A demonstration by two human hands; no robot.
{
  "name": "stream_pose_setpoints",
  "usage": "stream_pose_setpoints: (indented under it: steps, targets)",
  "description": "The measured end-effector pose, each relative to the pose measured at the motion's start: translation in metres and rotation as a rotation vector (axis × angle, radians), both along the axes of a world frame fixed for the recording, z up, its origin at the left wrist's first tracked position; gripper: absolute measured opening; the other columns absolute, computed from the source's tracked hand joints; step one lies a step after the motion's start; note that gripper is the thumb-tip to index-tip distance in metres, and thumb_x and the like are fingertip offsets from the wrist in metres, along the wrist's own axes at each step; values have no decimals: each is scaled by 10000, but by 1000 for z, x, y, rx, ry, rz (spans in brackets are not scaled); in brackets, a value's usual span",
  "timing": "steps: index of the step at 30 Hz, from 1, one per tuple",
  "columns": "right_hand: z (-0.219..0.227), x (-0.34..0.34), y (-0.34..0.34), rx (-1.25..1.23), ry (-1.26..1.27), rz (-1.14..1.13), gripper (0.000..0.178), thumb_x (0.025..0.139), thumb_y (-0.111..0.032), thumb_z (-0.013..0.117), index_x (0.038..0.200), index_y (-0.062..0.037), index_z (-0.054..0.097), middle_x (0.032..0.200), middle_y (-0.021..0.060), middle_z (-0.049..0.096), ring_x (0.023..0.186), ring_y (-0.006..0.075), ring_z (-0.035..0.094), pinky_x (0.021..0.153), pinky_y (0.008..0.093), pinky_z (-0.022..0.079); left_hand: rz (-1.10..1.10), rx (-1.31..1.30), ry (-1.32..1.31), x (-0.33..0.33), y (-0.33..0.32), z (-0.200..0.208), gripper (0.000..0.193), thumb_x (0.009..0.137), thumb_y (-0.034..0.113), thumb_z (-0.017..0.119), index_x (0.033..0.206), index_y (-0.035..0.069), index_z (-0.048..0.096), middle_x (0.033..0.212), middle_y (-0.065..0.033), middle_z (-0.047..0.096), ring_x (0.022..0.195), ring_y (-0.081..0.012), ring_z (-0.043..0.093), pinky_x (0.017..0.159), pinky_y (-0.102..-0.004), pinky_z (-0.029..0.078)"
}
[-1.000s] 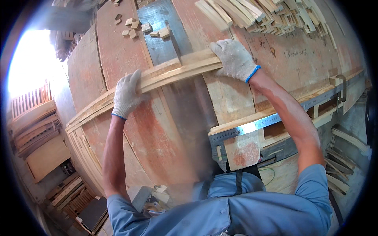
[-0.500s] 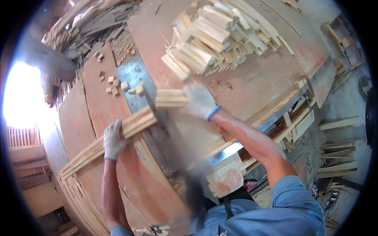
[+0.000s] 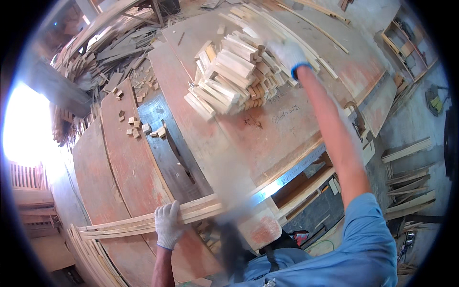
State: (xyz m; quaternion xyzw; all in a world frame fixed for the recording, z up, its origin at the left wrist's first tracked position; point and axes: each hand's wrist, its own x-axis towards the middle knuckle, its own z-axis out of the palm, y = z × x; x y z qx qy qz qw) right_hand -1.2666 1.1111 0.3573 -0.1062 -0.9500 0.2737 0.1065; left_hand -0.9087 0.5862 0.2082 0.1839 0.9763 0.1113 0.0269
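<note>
My left hand (image 3: 168,225), in a white knit glove, grips a bundle of long wooden strips (image 3: 129,226) lying across the near part of the table. The strips' right end reaches a blurred patch in front of my body. Beyond them, a saw blade (image 3: 176,150) stands up through the slot of a metal plate (image 3: 155,115). My right hand (image 3: 287,56), gloved with a blue cuff, is stretched out at the far right side of a pile of short cut wood pieces (image 3: 234,67). Motion smears its fingers, so what it holds cannot be made out.
Small wooden offcuts (image 3: 135,128) lie left of the blade. Long thin battens (image 3: 315,29) rest on the table beyond the pile. A metal-faced rail (image 3: 296,167) runs along the right edge, with a clamp (image 3: 356,117) on it. Scrap wood (image 3: 114,52) is heaped at the far left.
My right hand has gone from short cut pieces beside the blade to the far side of the pile. My left hand has drawn the long strips toward me, away from the blade.
</note>
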Motion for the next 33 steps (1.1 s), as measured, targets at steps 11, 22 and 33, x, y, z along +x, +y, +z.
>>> stream_pose_setpoints:
  steps: [11, 22, 33]
  targets:
    - [-54, 131, -92, 6, 257, 714, 390, 945, -418, 645, 909, -31, 686, 934, 209, 703, 905, 435, 678, 804, 525, 545, 145, 71, -116, 7, 54, 14, 790, 709, 234, 905, 1402, 67, 564, 1210, -127, 632, 1191, -356, 579, 1048, -508, 432]
    - [-197, 264, -156, 214, -84, 1004, 274, 855, -324, 688, 873, -52, 716, 825, 176, 710, 784, 398, 708, 707, 505, 581, 108, 69, -59, -23, 109, -34, 980, 667, 338, 947, 1480, 51, 482, 1314, -162, 620, 1286, -360, 558, 1124, -510, 406]
    - [-197, 264, -154, 242, -193, 1050, 827, 670, -415, 926, 1291, -5, 565, 1148, 179, 615, 1128, 374, 596, 1007, 470, 500, 147, -162, -133, 16, -32, -25, 1101, 692, 355, 946, 1590, 34, 397, 1588, -210, 471, 1504, -405, 403, 1269, -551, 285]
